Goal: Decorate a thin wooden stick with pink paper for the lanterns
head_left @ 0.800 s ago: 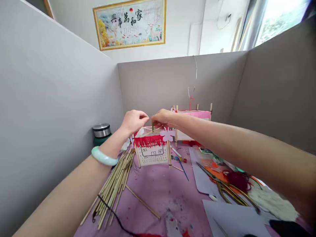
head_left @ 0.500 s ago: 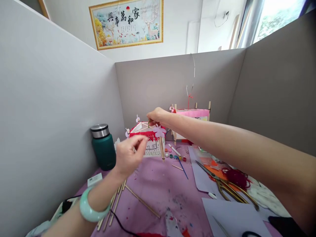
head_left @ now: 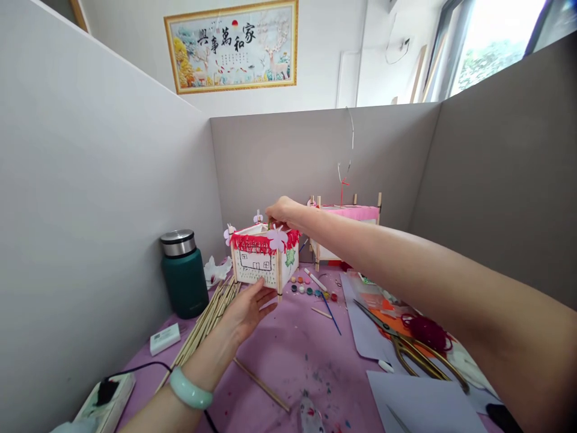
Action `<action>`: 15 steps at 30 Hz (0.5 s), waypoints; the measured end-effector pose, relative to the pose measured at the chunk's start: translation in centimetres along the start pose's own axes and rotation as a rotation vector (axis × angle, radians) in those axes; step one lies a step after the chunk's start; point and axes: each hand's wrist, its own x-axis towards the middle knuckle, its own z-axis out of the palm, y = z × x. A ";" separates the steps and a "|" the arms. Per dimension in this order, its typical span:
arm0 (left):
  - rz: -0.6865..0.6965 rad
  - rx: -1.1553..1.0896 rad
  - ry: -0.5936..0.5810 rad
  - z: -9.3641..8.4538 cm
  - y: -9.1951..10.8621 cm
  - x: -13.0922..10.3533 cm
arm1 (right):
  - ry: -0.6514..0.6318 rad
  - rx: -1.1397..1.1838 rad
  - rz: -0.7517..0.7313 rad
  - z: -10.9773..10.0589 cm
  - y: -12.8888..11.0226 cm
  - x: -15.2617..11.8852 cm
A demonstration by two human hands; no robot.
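Observation:
A square paper lantern (head_left: 256,264) with wooden corner sticks, red fringe and pale purple paper flowers stands near the back of the table. Ink drawings of a house and a green figure mark its sides. My right hand (head_left: 282,211) is closed over its top, with a thin greenish piece showing at the fingertips; the exact grip is hidden. My left hand (head_left: 252,310) is open in front of the lantern's lower edge, fingers spread, the fingertips at or against the bottom of the drawn panel.
A pink-trimmed lantern (head_left: 347,213) stands behind my right forearm. A green bottle (head_left: 184,279) and thin wooden sticks (head_left: 205,325) are on the left. Paint pots (head_left: 309,291), a blue brush (head_left: 331,314), large scissors (head_left: 401,340) and dark red yarn (head_left: 426,332) lie rightward.
The lantern has turned, so its front and right sides now show. My left hand has moved from in front of it to its lower edge and opened. The right hand stays at its top.

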 end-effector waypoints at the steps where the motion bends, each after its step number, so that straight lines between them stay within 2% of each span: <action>1: 0.018 -0.023 0.009 0.1 0.2 0.3 | -0.002 -0.016 -0.007 -0.2 0.2 0.4; 7: 0.149 -0.094 0.047 1.0 3.1 2.7 | 0.030 -0.013 -0.078 -2.3 0.6 2.7; 11: 0.244 -0.119 0.059 2.3 6.6 4.4 | 0.086 0.086 -0.106 -4.6 0.2 3.9; 15: 0.327 -0.088 0.028 4.7 10.6 6.1 | 0.163 0.147 -0.150 -7.9 -0.4 4.9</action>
